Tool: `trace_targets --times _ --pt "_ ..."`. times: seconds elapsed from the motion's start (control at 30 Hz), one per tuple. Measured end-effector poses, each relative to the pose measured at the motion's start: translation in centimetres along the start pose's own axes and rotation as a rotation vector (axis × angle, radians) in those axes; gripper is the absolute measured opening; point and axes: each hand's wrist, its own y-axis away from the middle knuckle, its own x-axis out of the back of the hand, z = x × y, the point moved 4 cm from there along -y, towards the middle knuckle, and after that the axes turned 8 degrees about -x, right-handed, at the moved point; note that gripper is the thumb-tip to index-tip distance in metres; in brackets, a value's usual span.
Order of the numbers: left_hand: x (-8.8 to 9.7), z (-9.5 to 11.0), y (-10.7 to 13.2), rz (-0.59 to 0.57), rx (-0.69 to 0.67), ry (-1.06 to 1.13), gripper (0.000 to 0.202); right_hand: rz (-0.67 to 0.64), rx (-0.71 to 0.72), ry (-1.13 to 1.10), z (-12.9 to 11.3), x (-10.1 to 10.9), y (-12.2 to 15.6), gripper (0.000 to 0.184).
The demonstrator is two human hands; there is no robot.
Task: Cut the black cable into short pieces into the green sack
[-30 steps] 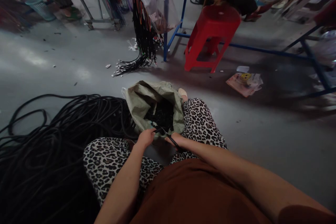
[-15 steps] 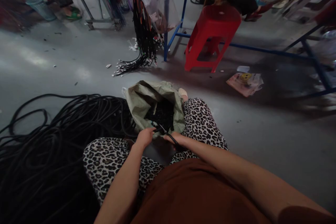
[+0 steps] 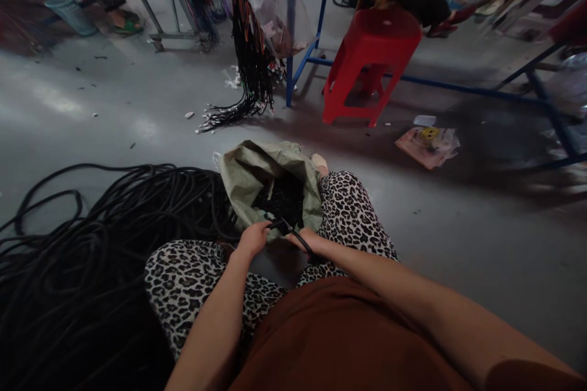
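My left hand (image 3: 254, 238) is closed on a black cord (image 3: 276, 224), whose short end points right over the sack's near rim. Scissors (image 3: 304, 242) with black handles are in my right hand (image 3: 306, 239), closed round them. Their blades meet the cord's end, between the two hands. Below and beyond sits an olive woven sack (image 3: 243, 180), its mouth wide open between my legs, with many short black pieces (image 3: 287, 195) inside. To the left, a large heap of black cord (image 3: 151, 208) lies in loops on the floor.
A red plastic stool (image 3: 373, 61) stands ahead by a blue metal frame (image 3: 290, 82). Dark cords with white tips (image 3: 252, 85) hang down to the floor. A pink plastic packet (image 3: 428, 145) lies at right. Another person's feet (image 3: 126, 23) show far left.
The scissor blades, apart and shining half a second ago, now lie at the cord, which reaches a little further right. Both hands have hardly moved.
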Motion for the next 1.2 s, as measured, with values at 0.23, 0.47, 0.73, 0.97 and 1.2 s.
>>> trace_targets --times 0.23,0.47,0.73,0.97,1.2 --pt "-0.2 -0.8 -0.2 0.051 0.038 0.029 0.038 -0.005 -0.041 -0.100 0.4 -0.1 -0.9 0.045" --pt "0.1 -0.9 -0.4 0.116 0.054 0.047 0.037 -0.181 -0.028 -0.329 0.3 -1.1 -0.6 0.043" --pt "0.4 -0.1 -0.3 0.136 -0.006 0.078 0.036 -0.245 -0.020 -0.370 0.0 -1.5 -0.2 0.046" --pt "0.5 0.1 -0.2 0.141 0.007 0.075 0.037 -0.235 -0.032 -0.387 0.3 -1.7 -0.7 0.046" --pt "0.3 0.0 -0.2 0.150 -0.009 0.087 0.037 -0.221 -0.006 -0.329 0.2 -1.6 -0.6 0.045"
